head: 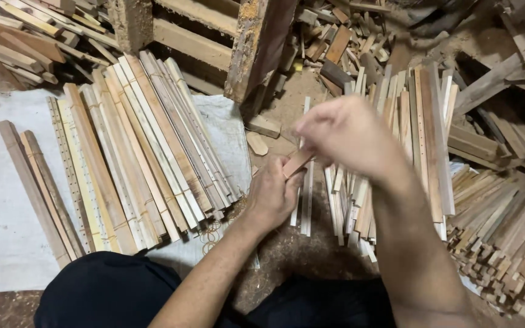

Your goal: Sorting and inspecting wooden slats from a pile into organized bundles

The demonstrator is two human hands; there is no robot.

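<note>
My left hand (273, 193) is closed around the near end of a short reddish-brown wood strip (299, 160). My right hand (343, 133) is blurred and sits over the far end of the same strip, fingers curled onto it. Both hands hover above a loose row of thin pale wooden slats (347, 200) lying on the sawdust floor. The strip's full length is hidden by my hands.
A fanned stack of long flat slats (135, 152) lies on a white sheet (7, 237) at left. More long strips (426, 133) lie at right, with a heap of short sticks (505, 243) beyond. A wooden post (256, 48) and offcuts (341, 36) stand behind.
</note>
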